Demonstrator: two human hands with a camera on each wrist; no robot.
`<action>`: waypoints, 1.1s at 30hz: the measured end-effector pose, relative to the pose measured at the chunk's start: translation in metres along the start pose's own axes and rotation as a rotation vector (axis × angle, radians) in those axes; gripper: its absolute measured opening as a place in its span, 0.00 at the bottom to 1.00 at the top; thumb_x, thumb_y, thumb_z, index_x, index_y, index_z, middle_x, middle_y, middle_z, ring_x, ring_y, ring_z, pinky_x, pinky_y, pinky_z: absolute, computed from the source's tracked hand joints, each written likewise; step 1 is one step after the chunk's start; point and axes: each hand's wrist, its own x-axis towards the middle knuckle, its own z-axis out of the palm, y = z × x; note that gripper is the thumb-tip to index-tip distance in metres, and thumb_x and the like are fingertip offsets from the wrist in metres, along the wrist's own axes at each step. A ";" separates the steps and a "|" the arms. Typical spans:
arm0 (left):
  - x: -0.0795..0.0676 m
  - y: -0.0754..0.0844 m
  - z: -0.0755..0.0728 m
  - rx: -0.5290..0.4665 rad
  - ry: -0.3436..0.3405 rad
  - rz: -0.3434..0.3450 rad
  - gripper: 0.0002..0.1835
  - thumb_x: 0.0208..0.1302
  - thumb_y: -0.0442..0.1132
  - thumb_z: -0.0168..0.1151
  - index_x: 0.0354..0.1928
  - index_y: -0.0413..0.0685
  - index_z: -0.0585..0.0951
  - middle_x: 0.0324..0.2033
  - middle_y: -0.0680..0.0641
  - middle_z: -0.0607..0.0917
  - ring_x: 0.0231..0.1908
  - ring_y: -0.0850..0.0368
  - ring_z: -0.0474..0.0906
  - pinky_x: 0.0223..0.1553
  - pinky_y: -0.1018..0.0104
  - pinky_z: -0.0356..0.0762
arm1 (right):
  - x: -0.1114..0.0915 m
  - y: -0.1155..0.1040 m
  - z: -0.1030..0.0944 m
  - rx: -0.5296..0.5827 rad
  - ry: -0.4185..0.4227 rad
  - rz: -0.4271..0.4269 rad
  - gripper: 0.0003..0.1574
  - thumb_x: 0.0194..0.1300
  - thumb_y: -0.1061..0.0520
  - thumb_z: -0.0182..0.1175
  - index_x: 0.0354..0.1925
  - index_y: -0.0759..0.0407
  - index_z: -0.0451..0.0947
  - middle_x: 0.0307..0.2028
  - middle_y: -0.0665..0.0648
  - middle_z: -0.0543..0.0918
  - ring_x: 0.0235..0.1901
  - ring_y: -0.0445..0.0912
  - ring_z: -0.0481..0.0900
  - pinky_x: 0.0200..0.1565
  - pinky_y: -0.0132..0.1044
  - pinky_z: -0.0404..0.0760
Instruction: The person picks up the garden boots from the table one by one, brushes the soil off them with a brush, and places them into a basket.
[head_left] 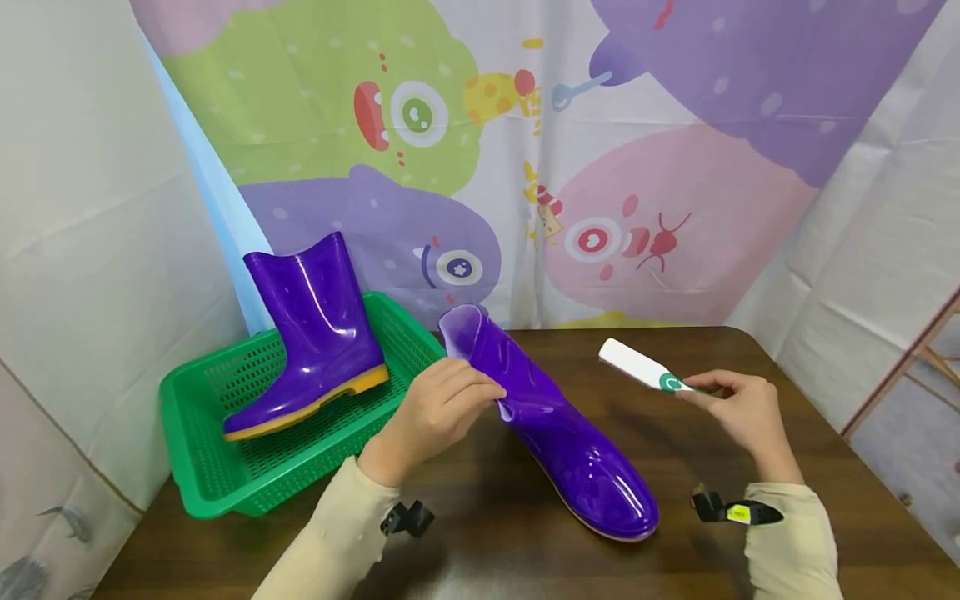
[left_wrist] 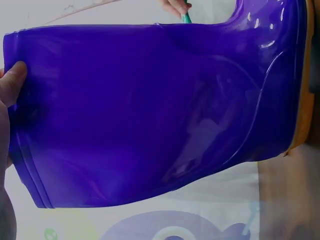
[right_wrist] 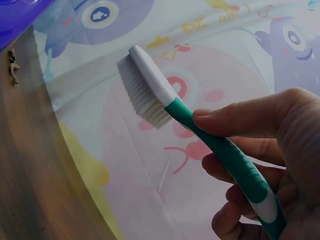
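Observation:
A shiny purple rain boot [head_left: 558, 425] stands tilted on the table, its toe toward the near right. My left hand [head_left: 447, 408] pinches the rim of its shaft; in the left wrist view the thumb [left_wrist: 16, 80] lies on the purple shaft [left_wrist: 115, 110]. To the right of the boot, my right hand [head_left: 746, 412] grips a scrubbing brush [head_left: 633, 365] by its green and white handle. White bristles on the brush [right_wrist: 145, 92] show in the right wrist view, apart from the boot.
At the left, a green plastic basket [head_left: 195, 442] holds a second purple boot [head_left: 318, 333] with a yellow sole. Both are on the dark wooden table [head_left: 712, 350]. A cartoon-printed curtain [head_left: 517, 142] hangs behind.

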 end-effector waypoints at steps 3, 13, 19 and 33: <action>0.007 -0.005 0.002 0.013 -0.020 0.006 0.10 0.75 0.34 0.54 0.39 0.38 0.83 0.33 0.46 0.84 0.32 0.52 0.80 0.36 0.64 0.78 | 0.000 0.000 -0.001 0.004 -0.003 -0.001 0.12 0.53 0.57 0.77 0.34 0.62 0.89 0.23 0.52 0.85 0.17 0.36 0.68 0.19 0.30 0.66; 0.024 -0.028 0.021 0.110 -0.072 0.089 0.12 0.78 0.37 0.48 0.41 0.38 0.80 0.35 0.46 0.83 0.36 0.50 0.79 0.41 0.59 0.78 | 0.000 -0.004 -0.004 0.011 -0.019 0.020 0.12 0.54 0.57 0.76 0.34 0.63 0.89 0.24 0.53 0.85 0.18 0.38 0.68 0.19 0.31 0.67; 0.032 -0.039 0.032 0.106 -0.078 0.148 0.12 0.80 0.37 0.45 0.42 0.38 0.76 0.36 0.45 0.81 0.37 0.49 0.78 0.42 0.59 0.77 | -0.001 -0.003 -0.005 0.020 -0.018 0.015 0.12 0.53 0.57 0.77 0.34 0.63 0.89 0.24 0.53 0.85 0.18 0.38 0.68 0.19 0.31 0.67; 0.046 -0.063 0.046 0.137 -0.052 0.191 0.11 0.79 0.37 0.47 0.42 0.37 0.76 0.35 0.44 0.79 0.35 0.48 0.75 0.39 0.56 0.75 | 0.000 -0.003 -0.006 0.031 -0.011 0.015 0.11 0.53 0.58 0.77 0.34 0.63 0.89 0.25 0.53 0.86 0.19 0.38 0.69 0.20 0.30 0.67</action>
